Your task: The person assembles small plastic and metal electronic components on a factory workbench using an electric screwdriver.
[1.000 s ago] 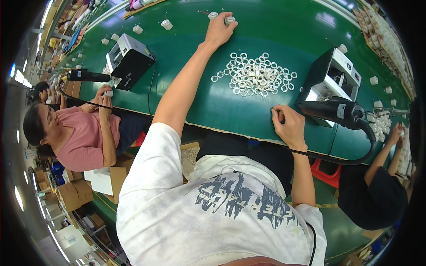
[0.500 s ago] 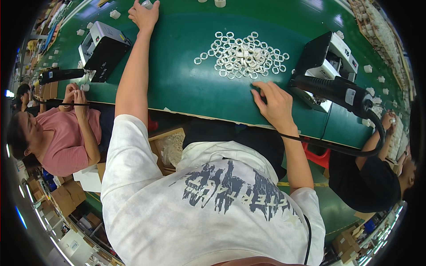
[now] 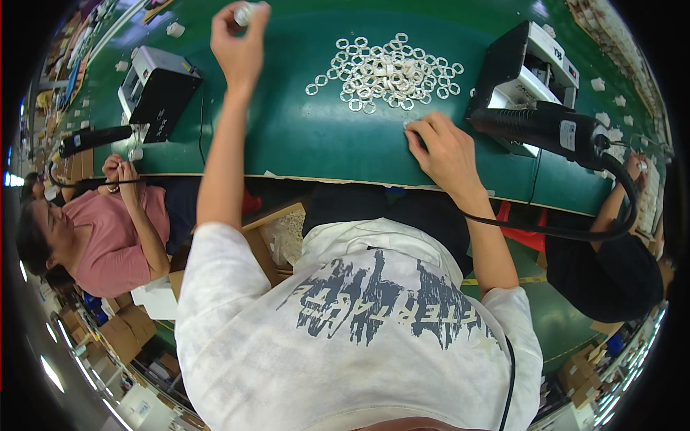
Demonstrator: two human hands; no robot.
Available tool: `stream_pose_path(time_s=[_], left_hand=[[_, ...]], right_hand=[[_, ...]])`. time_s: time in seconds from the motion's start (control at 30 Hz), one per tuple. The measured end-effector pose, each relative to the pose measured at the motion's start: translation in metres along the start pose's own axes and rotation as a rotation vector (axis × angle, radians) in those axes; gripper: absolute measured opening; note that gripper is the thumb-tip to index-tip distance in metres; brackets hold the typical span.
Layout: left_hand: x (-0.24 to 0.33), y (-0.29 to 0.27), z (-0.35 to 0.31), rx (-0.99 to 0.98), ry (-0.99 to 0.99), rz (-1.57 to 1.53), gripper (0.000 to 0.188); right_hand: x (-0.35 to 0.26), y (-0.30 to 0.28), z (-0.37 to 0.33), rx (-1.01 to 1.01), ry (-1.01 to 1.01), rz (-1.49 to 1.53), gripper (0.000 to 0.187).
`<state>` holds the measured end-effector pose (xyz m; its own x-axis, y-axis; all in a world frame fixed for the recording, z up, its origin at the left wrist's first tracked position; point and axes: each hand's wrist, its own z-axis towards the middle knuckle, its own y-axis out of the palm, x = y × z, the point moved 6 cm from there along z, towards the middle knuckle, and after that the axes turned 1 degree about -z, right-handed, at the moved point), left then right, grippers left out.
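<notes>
My left hand (image 3: 239,54) is raised over the far left of the green table, its fingers closed round a small white cylindrical plastic part (image 3: 246,14). My right hand (image 3: 443,151) rests low over the table, just nearer than a heap of white rings (image 3: 388,72). Its thumb and forefinger are bent toward each other, and a tiny pale bit shows at the fingertips, too small to name. The rings lie flat or piled on one another, with a few loose at the heap's left.
A black-and-white boxy machine (image 3: 528,86) stands right of the heap, with a black handheld tool (image 3: 553,133) and cable in front. Another such machine (image 3: 158,93) stands left. Loose white parts (image 3: 175,29) dot the table (image 3: 287,136). Co-workers sit on both sides.
My left hand has come back nearer to me with the white part still in it. My right hand's thumb and forefinger have drawn closer together. The whole view has shifted slightly.
</notes>
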<state>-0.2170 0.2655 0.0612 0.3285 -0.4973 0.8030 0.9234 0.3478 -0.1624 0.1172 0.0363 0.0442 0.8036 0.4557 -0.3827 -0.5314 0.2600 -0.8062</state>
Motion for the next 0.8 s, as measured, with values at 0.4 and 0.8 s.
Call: stream_pose_path(time_s=[0.4,0.8], left_hand=[[0.158,0.129,-0.237,-0.638,0.119,0.034,0.048],[0.144,0.133,-0.239,-0.776,-0.425,-0.276,0.035]], right_hand=[[0.032,-0.035,-0.057,0.067,0.225,-0.031,0.034],[0.042,-0.044,-0.061,-0.052,0.376,0.117,0.04]])
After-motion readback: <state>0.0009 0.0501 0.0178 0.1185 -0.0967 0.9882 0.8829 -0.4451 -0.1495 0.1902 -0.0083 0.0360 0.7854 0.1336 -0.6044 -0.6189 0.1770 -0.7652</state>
